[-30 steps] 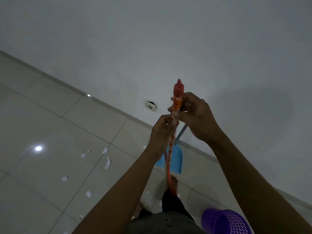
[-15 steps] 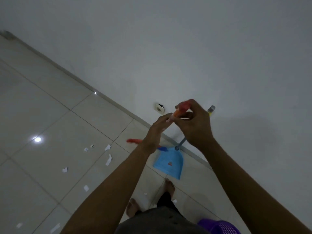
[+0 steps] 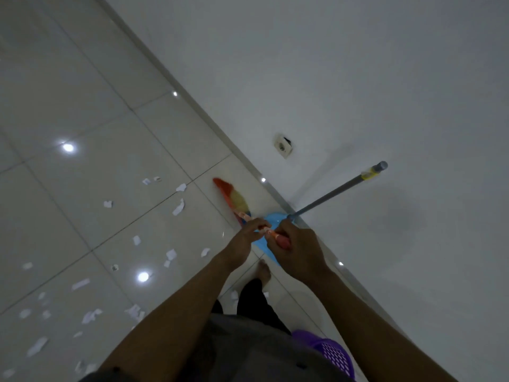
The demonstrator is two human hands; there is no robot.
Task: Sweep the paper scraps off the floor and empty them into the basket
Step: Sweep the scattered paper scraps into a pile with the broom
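Orange broom (image 3: 237, 199), left grip (image 3: 245, 241) pinching it, right grip (image 3: 297, 249) clasping its end, scraps (image 3: 178, 207) scattered

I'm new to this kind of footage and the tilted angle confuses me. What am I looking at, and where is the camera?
There is no machine here. One camera sits on a person's head, looking forward and down, so you see their own arms reaching out. The left hand and right hand both grip the stick of a red, orange and yellow broom, whose bristle head is down by the glossy pale tiled floor. Torn white paper scraps lie scattered over the tiles. Behind the hands, a light blue plastic dustpan with a long grey pole stands by the white wall. A purple perforated plastic basket sits at the lower right, beside the person's legs.
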